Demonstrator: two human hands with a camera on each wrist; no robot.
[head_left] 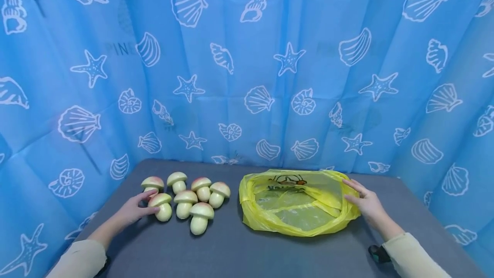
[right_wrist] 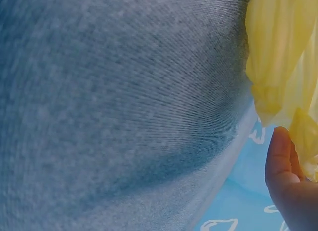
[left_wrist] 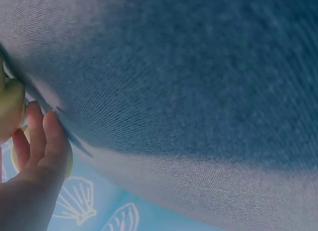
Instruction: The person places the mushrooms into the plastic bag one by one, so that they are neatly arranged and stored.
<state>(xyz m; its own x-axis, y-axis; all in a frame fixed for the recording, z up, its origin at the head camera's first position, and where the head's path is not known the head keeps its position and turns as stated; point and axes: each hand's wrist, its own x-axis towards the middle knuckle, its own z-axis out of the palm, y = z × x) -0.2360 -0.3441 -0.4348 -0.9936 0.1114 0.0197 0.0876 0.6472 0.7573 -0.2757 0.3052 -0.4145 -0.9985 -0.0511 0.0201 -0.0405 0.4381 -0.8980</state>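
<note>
Several toy mushrooms with pale stems and pink-tinged caps stand in a group on the left of the table. My left hand [head_left: 135, 209] holds the front-left mushroom [head_left: 164, 211] between thumb and fingers; another mushroom [head_left: 151, 182] stands just behind it, partly covered by the fingers. In the left wrist view, the fingers [left_wrist: 37, 136] reach the side of a mushroom [left_wrist: 11, 112] at the frame's edge. On the right, a yellow plastic bag [head_left: 270, 225] lies with its mouth spread wide. My right hand [head_left: 368, 205] grips its right rim, thumb and fingers on the yellow film [right_wrist: 278, 52].
The grey table [head_left: 247, 256] ends at a blue curtain [head_left: 239, 63] printed with white shells and starfish. More mushrooms, such as the front one [head_left: 199, 224], stand between the left hand and the bag. A dark object [head_left: 379, 253] shows beside the right sleeve.
</note>
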